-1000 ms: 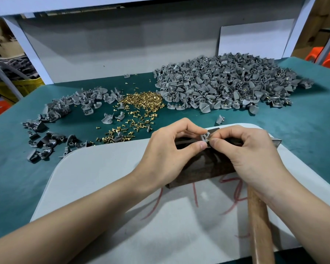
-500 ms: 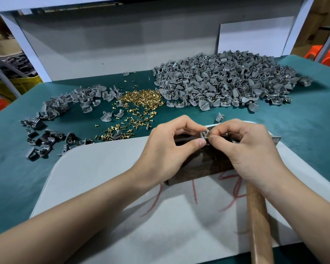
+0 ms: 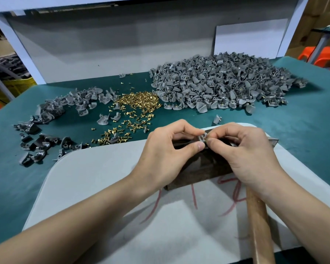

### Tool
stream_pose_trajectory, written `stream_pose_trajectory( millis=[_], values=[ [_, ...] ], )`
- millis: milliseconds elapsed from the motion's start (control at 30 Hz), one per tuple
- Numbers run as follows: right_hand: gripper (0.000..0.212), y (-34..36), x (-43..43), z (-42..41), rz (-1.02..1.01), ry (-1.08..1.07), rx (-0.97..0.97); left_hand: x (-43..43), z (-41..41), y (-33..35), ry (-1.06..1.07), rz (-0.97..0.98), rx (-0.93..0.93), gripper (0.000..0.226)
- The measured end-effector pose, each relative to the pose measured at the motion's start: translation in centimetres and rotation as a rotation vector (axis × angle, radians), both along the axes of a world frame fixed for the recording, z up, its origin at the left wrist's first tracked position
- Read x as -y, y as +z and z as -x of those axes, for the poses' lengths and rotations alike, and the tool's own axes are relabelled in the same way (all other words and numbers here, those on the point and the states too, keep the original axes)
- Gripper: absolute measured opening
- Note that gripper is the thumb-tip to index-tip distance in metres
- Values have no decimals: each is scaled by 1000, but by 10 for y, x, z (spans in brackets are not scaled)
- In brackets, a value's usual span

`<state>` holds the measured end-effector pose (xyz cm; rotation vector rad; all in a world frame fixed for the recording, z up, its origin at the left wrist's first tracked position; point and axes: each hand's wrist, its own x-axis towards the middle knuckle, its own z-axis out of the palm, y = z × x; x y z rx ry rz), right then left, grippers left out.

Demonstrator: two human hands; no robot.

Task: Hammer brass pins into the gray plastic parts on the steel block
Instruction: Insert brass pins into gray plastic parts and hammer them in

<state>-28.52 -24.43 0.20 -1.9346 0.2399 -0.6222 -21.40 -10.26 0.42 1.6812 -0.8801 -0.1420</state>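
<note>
A small gray plastic part (image 3: 202, 137) sits between both hands, just above the dark steel block (image 3: 202, 166). My left hand (image 3: 168, 149) pinches the part between thumb and forefinger. My right hand (image 3: 244, 151) pinches a brass pin (image 3: 207, 139) at the part's right side; the pin is mostly hidden by the fingertips. A hammer with a wooden handle (image 3: 259, 225) lies under my right wrist, its head hidden behind that hand. The block rests on a light gray board (image 3: 95, 187).
Loose brass pins (image 3: 139, 103) are heaped on the green table (image 3: 11, 178) behind the board. A big pile of gray parts (image 3: 223, 82) lies at the back right, smaller scattered groups (image 3: 46, 126) at the left. One single part (image 3: 217, 119) lies near the board's far edge.
Both hands stay at the block holding the part. The fingertips shifted slightly at the part; nothing was let go.
</note>
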Motion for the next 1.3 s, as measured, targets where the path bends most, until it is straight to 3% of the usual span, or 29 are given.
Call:
stream_pose_trajectory(
  millis=[633, 967, 1300],
  values=[
    [23, -1, -1, -2, 1, 43, 8, -2, -2, -2, 28, -28, 11, 18],
    [12, 6, 14, 1, -58, 227, -18, -2, -2, 0, -2, 0, -94, 24],
    [15, 5, 18, 0, 19, 259, -3, -2, -3, 2, -20, -3, -85, 20]
  ],
)
